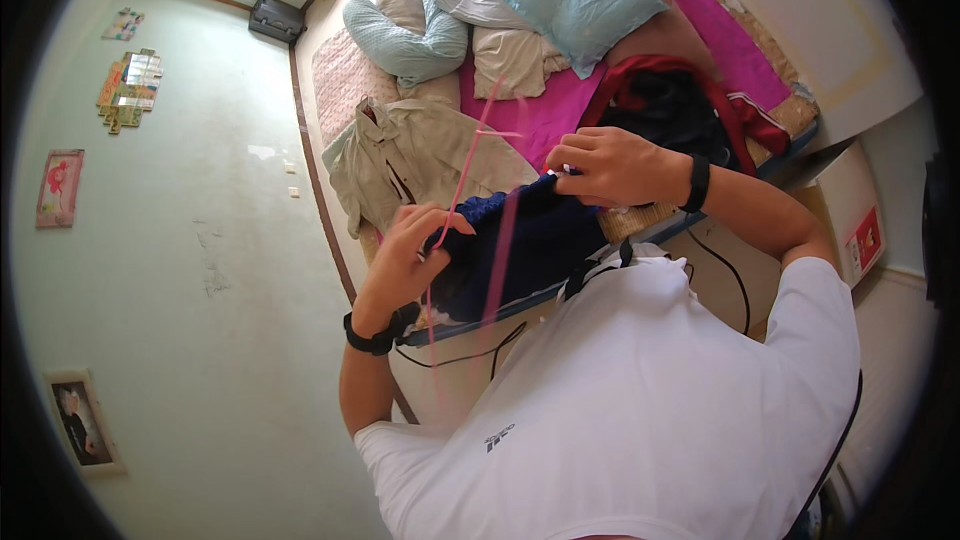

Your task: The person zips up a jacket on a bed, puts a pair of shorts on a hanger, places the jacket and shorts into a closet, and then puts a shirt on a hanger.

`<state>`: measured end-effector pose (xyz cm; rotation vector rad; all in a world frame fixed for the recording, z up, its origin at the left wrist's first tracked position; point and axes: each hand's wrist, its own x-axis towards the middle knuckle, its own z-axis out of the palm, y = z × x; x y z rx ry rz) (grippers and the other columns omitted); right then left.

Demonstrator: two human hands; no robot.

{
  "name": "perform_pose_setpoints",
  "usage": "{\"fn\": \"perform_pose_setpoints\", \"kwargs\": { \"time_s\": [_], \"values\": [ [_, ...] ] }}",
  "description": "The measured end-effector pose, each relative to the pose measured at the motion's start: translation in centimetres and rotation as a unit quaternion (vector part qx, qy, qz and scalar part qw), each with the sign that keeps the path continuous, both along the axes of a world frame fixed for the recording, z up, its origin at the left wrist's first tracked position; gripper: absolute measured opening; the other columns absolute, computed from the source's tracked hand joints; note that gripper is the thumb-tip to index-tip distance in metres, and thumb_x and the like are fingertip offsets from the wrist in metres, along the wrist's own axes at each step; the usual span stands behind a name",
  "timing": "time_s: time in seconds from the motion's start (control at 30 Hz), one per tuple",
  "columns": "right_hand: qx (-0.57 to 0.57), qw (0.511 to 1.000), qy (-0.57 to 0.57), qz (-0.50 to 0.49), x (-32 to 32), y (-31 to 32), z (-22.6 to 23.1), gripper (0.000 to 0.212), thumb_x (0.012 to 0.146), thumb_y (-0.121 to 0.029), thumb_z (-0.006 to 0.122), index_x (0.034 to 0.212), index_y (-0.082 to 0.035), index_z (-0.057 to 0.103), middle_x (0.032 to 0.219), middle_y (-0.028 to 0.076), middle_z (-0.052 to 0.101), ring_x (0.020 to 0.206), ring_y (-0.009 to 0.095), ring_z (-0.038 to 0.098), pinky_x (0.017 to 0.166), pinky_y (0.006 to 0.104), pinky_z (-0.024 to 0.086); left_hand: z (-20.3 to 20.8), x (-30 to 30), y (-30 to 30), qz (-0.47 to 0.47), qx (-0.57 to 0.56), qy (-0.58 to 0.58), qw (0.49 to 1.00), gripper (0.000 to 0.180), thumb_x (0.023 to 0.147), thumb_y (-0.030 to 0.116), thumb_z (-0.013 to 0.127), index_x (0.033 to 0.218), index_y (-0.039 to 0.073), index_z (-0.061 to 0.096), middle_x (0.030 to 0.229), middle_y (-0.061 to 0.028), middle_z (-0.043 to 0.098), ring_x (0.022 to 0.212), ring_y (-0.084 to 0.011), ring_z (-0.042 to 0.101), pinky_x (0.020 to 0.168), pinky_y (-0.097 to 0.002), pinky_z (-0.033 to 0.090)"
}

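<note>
A dark navy garment (pixel 530 250) with a gathered, brighter blue edge hangs between my two hands, over the near side of the bed. My left hand (pixel 405 252) is closed on its left end. My right hand (pixel 618 165) pinches its upper right edge, where a small white bit shows at the fingertips. Thin pink lines (pixel 470 168), partly smeared, run up and down by my left fingers; I cannot make out what they belong to. Just beyond the garment lies a beige button-up shirt (pixel 420 145), spread on the bed.
A light blue pillow (pixel 570 0), a curved pale blue cushion (pixel 430 40) and crumpled clothes lie on the bed's magenta sheet (pixel 520 125). A red and black jacket (pixel 670 105) is at the right. Black cables (pixel 735 275) hang by the bed's near edge. A wall (pixel 200 270) stands left.
</note>
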<state>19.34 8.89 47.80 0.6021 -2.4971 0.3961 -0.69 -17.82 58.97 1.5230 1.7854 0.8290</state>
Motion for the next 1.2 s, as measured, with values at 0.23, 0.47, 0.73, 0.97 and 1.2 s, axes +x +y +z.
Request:
{"fn": "perform_pose_setpoints", "kwargs": {
  "time_s": [0.23, 0.47, 0.73, 0.97, 1.2],
  "values": [
    [-0.176, 0.982, -0.066, 0.025, 1.5, 0.4, 1.5, 0.032, 0.067, -0.001, 0.067, 0.097, -0.006, 0.054, 0.106, 0.012, 0.055, 0.085, 0.033, 0.06, 0.071, 0.0416, 0.053, 1.4, 0.4, 2.2, -0.072, 0.045, 0.454, 0.887, 0.034, 0.077, 0.004, 0.069, 0.109, 0.015, 0.065, 0.09, -0.0046, 0.058, 0.091, -0.0235, 0.06, 0.094, -0.0415, 0.037],
    [-0.241, 0.97, -0.039, 0.006, 1.6, 2.0, 2.7, 0.031, 0.065, 0.008, 0.061, 0.092, -0.002, 0.052, 0.105, 0.014, 0.056, 0.083, 0.035, 0.06, 0.072, 0.0372, 0.052, 0.0, -0.2, 2.1, -0.121, 0.047, 0.327, 0.936, 0.044, 0.078, -0.001, 0.066, 0.119, 0.017, 0.063, 0.093, -0.0059, 0.06, 0.093, -0.0257, 0.061, 0.113, -0.0458, 0.029],
    [-0.27, 0.958, -0.096, 0.02, 3.5, 2.8, 4.6, 0.023, 0.068, 0.013, 0.054, 0.087, -0.001, 0.05, 0.109, 0.018, 0.056, 0.092, 0.032, 0.057, 0.084, 0.0336, 0.048, -1.8, -0.4, 3.3, -0.101, 0.111, 0.476, 0.866, 0.057, 0.083, -0.007, 0.065, 0.128, 0.027, 0.061, 0.097, -0.0011, 0.059, 0.094, -0.0199, 0.062, 0.114, -0.05, 0.026],
    [-0.381, 0.907, -0.161, 0.079, 4.7, 3.7, 7.2, 0.026, 0.068, 0.013, 0.051, 0.089, -0.001, 0.053, 0.112, 0.019, 0.055, 0.095, 0.031, 0.056, 0.086, 0.0339, 0.047, 0.3, 0.8, 3.2, -0.09, 0.139, 0.655, 0.737, 0.069, 0.088, 0.007, 0.065, 0.145, 0.042, 0.049, 0.092, 0.004, 0.052, 0.087, -0.0119, 0.053, 0.095, -0.0391, 0.034],
    [-0.266, 0.953, -0.138, 0.04, 6.1, 2.6, 9.6, 0.027, 0.067, 0.015, 0.046, 0.087, -0.001, 0.053, 0.111, 0.02, 0.056, 0.09, 0.033, 0.057, 0.082, 0.0344, 0.049, 2.3, 1.5, 4.7, -0.053, 0.109, 0.75, 0.65, 0.083, 0.087, 0.004, 0.066, 0.155, 0.042, 0.039, 0.089, 0.0026, 0.046, 0.082, -0.0114, 0.049, 0.082, -0.0338, 0.037]
  ]
}}
